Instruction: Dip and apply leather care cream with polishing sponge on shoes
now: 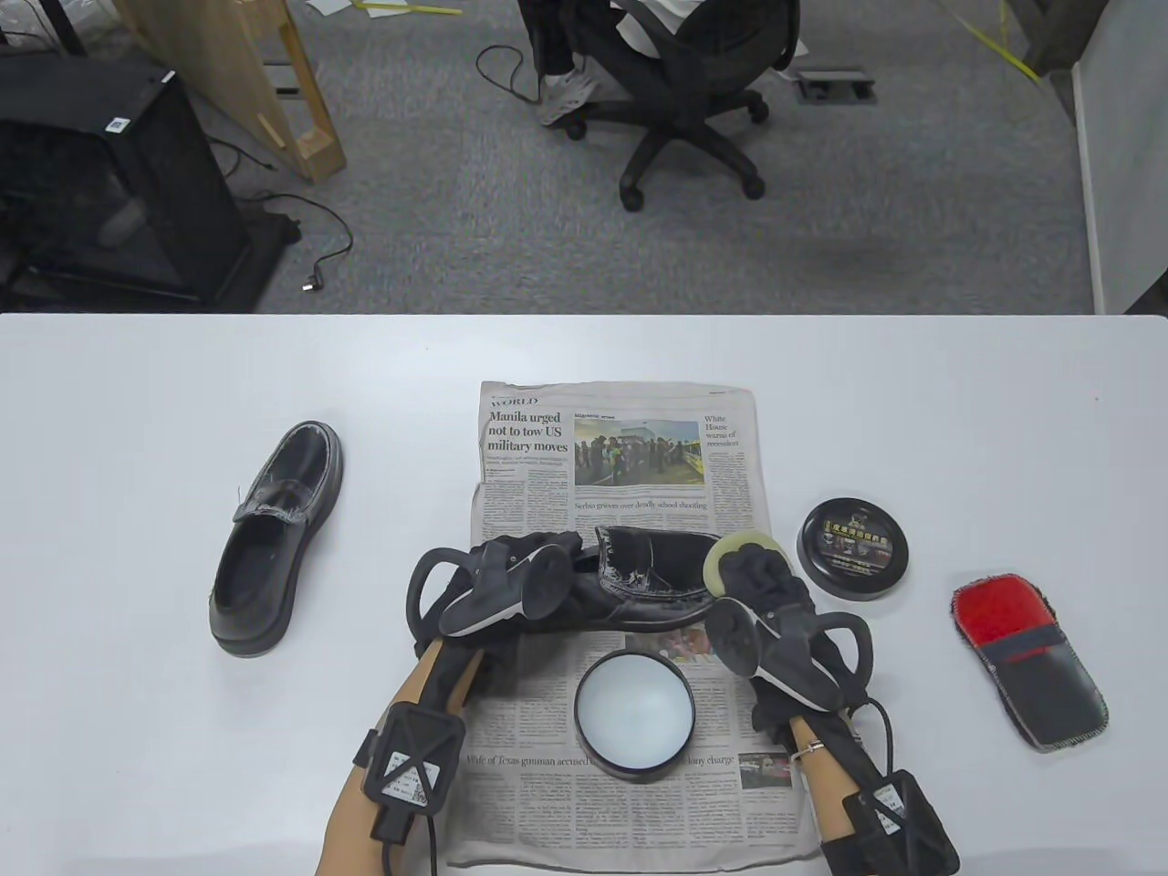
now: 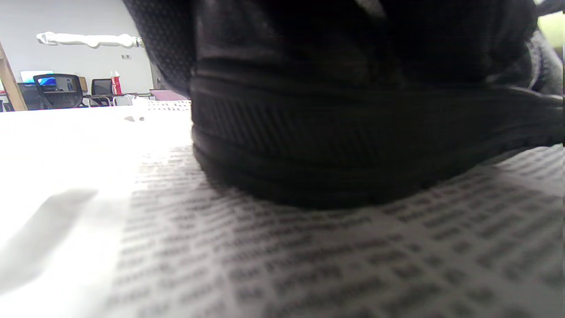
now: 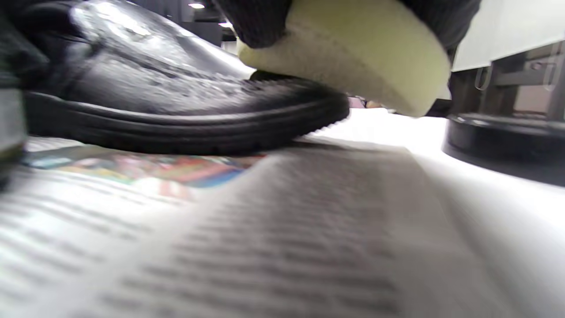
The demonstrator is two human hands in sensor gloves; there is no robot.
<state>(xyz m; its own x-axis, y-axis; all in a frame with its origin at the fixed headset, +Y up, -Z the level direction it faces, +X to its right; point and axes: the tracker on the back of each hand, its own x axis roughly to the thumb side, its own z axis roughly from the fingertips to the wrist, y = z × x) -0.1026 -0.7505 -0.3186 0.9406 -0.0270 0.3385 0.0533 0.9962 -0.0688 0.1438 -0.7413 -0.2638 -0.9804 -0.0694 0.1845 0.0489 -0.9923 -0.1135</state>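
Note:
A black leather shoe (image 1: 650, 584) lies across the newspaper (image 1: 620, 456), toe to the right. My left hand (image 1: 511, 570) grips its heel end; the left wrist view shows its ribbed sole (image 2: 335, 132) close up. My right hand (image 1: 762, 575) holds a pale yellow round sponge (image 1: 725, 558) and presses it on the toe; the right wrist view shows the sponge (image 3: 353, 53) touching the toe (image 3: 282, 97), with cream smears on the upper. The open cream tin (image 1: 634, 714) sits on the newspaper in front of the shoe.
A second black shoe (image 1: 274, 538) lies on the white table (image 1: 137, 411) to the left. The tin's black lid (image 1: 854, 547) lies right of the newspaper. A red and black polishing mitt (image 1: 1029, 671) lies at the far right.

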